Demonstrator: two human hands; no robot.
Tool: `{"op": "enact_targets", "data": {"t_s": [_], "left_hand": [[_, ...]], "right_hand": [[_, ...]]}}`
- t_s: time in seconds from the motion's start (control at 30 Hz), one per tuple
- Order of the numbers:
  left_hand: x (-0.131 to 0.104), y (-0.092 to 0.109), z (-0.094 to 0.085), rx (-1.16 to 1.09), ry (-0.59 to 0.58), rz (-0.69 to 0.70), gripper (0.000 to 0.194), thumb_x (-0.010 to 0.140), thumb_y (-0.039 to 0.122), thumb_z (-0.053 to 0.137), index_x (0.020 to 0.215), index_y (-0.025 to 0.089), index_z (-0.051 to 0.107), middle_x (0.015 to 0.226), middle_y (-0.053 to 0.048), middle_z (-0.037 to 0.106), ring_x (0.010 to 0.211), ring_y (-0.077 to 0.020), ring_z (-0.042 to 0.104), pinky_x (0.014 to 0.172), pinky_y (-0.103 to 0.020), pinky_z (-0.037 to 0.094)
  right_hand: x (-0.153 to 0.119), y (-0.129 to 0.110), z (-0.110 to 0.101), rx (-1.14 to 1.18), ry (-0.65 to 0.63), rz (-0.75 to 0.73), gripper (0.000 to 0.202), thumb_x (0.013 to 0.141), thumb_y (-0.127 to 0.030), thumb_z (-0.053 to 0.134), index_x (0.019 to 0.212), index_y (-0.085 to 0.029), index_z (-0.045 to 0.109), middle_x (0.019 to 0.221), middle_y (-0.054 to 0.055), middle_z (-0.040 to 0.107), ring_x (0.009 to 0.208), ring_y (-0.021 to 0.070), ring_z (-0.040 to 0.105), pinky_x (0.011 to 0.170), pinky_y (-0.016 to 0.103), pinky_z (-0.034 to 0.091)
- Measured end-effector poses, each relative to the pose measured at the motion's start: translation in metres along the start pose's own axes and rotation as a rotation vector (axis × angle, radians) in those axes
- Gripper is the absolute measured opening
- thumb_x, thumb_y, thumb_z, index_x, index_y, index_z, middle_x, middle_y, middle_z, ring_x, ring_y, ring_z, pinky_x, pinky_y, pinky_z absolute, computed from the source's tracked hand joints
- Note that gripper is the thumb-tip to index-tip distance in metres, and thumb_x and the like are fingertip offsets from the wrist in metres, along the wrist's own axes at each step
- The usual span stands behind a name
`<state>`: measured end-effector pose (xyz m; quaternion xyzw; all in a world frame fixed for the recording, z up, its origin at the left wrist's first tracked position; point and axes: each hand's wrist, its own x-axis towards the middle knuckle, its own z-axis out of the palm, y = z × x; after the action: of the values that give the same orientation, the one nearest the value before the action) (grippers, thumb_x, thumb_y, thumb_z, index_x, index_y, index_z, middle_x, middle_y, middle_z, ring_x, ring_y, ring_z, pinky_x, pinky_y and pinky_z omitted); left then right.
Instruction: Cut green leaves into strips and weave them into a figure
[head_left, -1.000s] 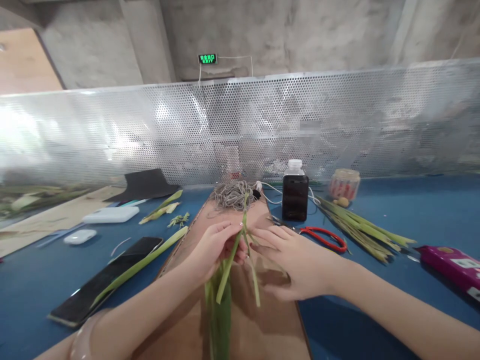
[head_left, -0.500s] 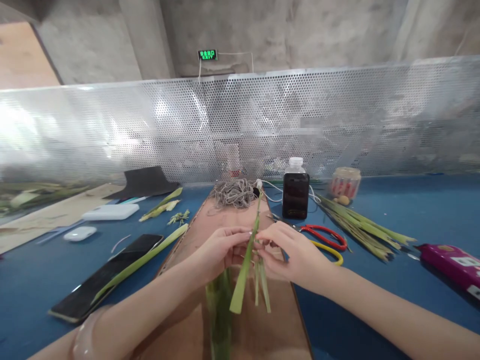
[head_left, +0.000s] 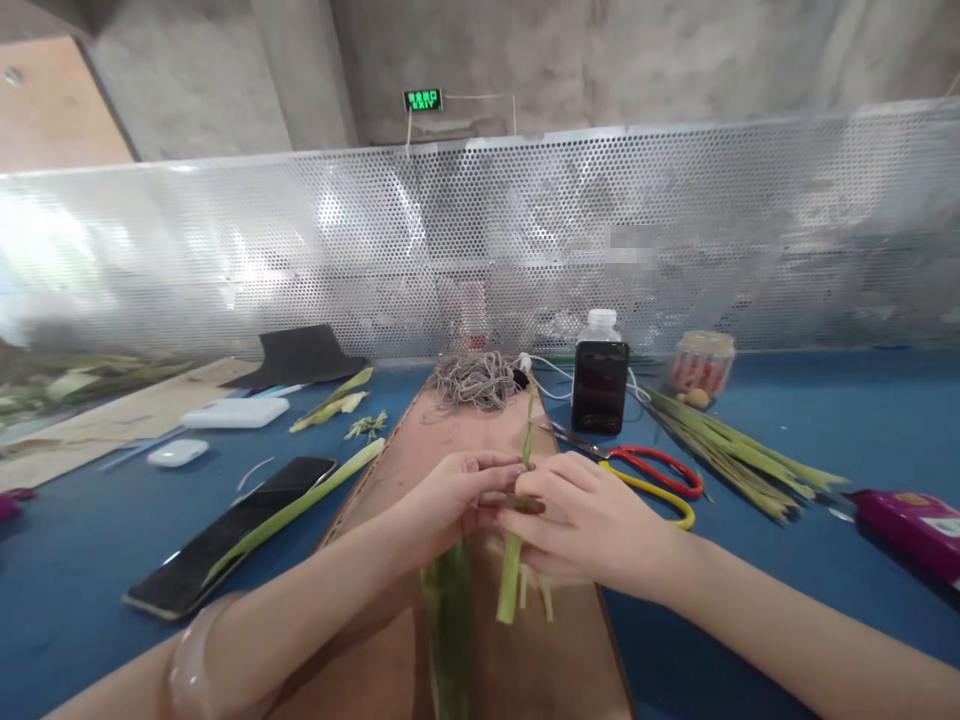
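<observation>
My left hand (head_left: 457,495) and my right hand (head_left: 581,515) meet over a brown board (head_left: 547,660), fingertips close together. Both are closed on a green leaf strip (head_left: 510,580), which runs up between them to a thin twisted end near a heap of grey cord (head_left: 478,380). The wide end of the strip hangs below my right fingers, with a few pale narrow strips beside it. Under my left hand a broad green leaf bundle (head_left: 448,640) lies along the board. My fingers partly hide where the strips join.
Red and yellow scissors (head_left: 652,475), a phone upright before a bottle (head_left: 600,385), a jar (head_left: 703,362), leaf strips (head_left: 735,450) and a purple packet (head_left: 911,530) are on the right. Left are a dark phone (head_left: 232,540), white cases (head_left: 236,412) and leaf pieces (head_left: 330,400).
My right fingers have closed further over the strip and cover more of it. The strip's wide end has swung right and hangs more upright. The whole view has shifted slightly.
</observation>
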<state>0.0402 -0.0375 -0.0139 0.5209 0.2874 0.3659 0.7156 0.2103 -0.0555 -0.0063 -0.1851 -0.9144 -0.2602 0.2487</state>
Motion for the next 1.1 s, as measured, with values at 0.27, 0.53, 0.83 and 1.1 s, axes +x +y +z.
{"op": "enact_targets", "data": {"t_s": [0.27,0.53,0.83,1.1], "left_hand": [[0.002,-0.004,-0.005,-0.041,-0.037,-0.006,0.028,0.071,0.025,0.064,0.095,0.010,0.064,0.085,-0.010,0.066,0.067,-0.0109,0.059,0.058,-0.017,0.042],[0.001,0.000,-0.005,-0.080,0.017,-0.039,0.023,0.071,0.020,0.065,0.091,0.009,0.065,0.078,-0.007,0.066,0.061,-0.0086,0.059,0.060,-0.016,0.046],[-0.001,0.004,-0.005,-0.070,0.093,-0.064,0.019,0.068,0.013,0.065,0.087,0.010,0.065,0.068,-0.004,0.066,0.056,-0.0083,0.059,0.059,-0.018,0.047],[0.002,0.008,-0.007,-0.187,0.049,-0.050,0.010,0.067,0.011,0.057,0.075,0.010,0.063,0.065,-0.003,0.060,0.053,-0.0090,0.055,0.054,-0.019,0.044]], "right_hand": [[-0.002,0.007,-0.003,0.084,0.008,-0.076,0.020,0.085,-0.019,0.049,0.103,-0.017,0.057,0.086,0.005,0.059,0.081,0.0154,0.049,0.073,0.028,0.045],[-0.003,0.009,-0.004,0.084,0.076,-0.085,0.019,0.085,-0.023,0.049,0.101,-0.017,0.057,0.085,0.004,0.062,0.084,0.0162,0.053,0.070,0.028,0.049],[-0.004,0.010,-0.008,0.133,0.079,-0.103,0.011,0.080,-0.010,0.044,0.078,-0.016,0.052,0.088,0.007,0.063,0.079,0.0154,0.056,0.068,0.029,0.048],[-0.009,0.010,-0.005,0.643,0.381,0.478,0.010,0.077,-0.013,0.048,0.078,-0.021,0.042,0.088,0.006,0.062,0.073,0.0140,0.061,0.059,0.026,0.050]]}}
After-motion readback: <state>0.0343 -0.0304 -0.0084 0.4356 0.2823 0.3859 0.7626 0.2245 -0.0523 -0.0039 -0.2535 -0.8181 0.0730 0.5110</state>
